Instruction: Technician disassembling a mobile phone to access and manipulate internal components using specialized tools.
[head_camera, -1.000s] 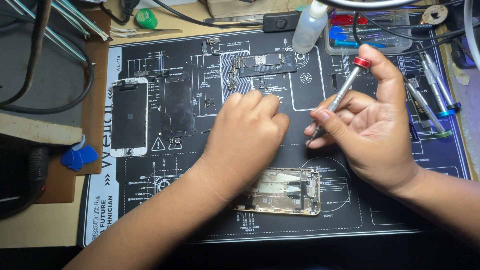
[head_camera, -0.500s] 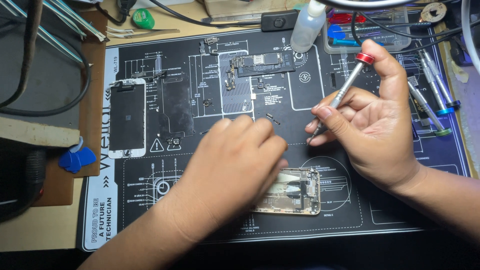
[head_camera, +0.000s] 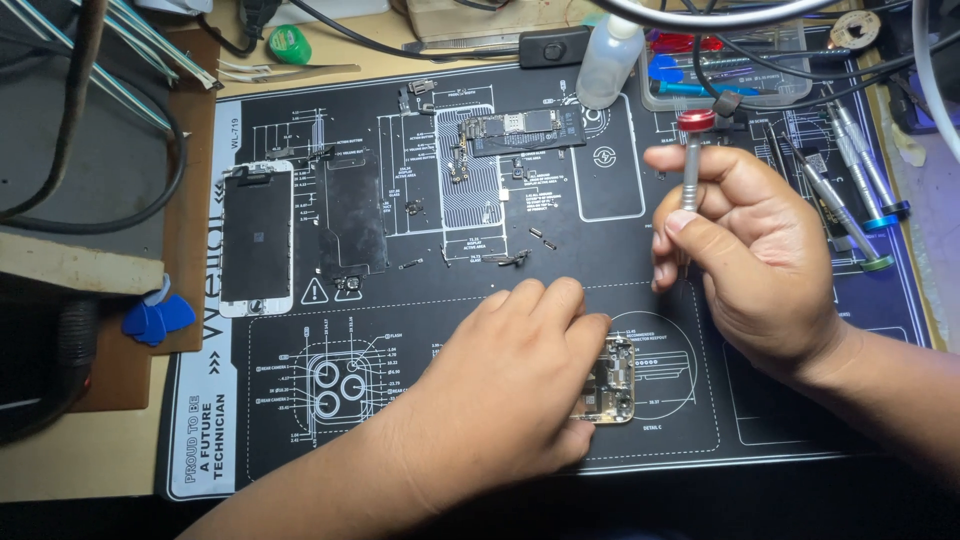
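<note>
While pressing flat on gold opened phone chassis (head_camera: 612, 382) at black printed mat (head_camera: 640, 190) near edge: left hand (head_camera: 500, 400) | right hand (head_camera: 745, 250) pinching red-capped steel screwdriver (head_camera: 692, 160) upright | risk: loose small screws (head_camera: 545, 240) nearby could scatter if brushed

**Screen, bottle and case around the hands**

A detached phone screen (head_camera: 256, 238), black with white border, lies well left of the left hand (head_camera: 510, 385). Beyond the right hand (head_camera: 750, 250) stand a translucent bottle (head_camera: 608, 62) and a clear plastic case (head_camera: 740, 60).
</note>
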